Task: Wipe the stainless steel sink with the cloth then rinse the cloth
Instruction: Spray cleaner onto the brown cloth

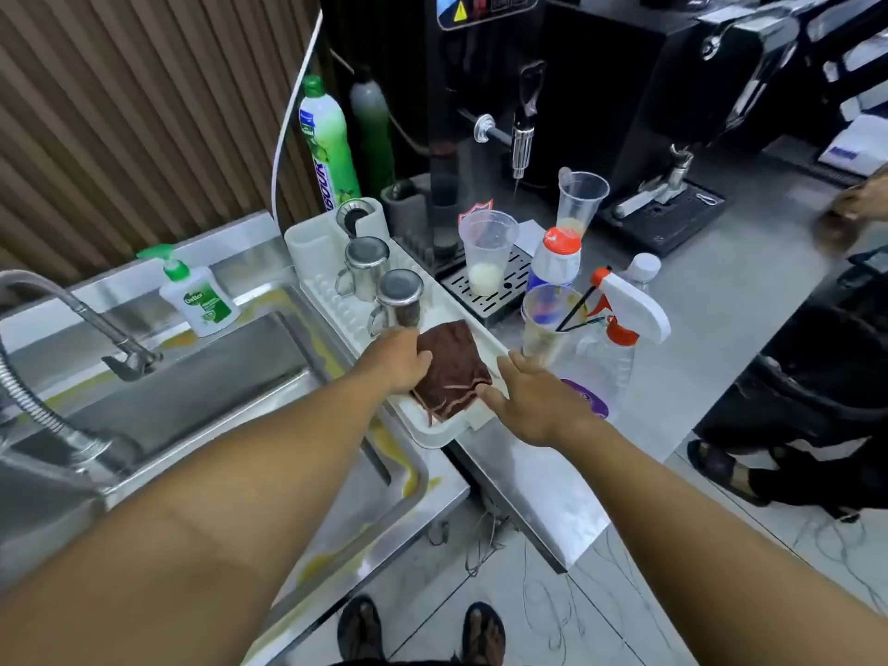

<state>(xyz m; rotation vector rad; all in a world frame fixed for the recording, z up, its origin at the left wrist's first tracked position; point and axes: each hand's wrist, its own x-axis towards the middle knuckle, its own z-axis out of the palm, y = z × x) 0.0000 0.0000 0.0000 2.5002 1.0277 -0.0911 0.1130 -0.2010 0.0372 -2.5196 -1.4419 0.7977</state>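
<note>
A folded brown cloth (451, 370) lies on the near end of a white drying tray (317, 252) to the right of the stainless steel sink (192, 396). My left hand (396, 360) rests on the cloth's left edge with its fingers curled onto it. My right hand (533, 401) touches the cloth's near right corner, fingers apart. Yellow streaks mark the sink's rim. A flexible steel faucet (96, 329) hangs over the basin at the left.
Two steel mugs (399, 295) stand on the tray behind the cloth. A soap dispenser (199, 298) sits on the sink's back ledge. Plastic cups (487, 252), a spray bottle (624, 319) and a black machine (480, 113) crowd the counter. Another person's hand (860, 199) is at the right edge.
</note>
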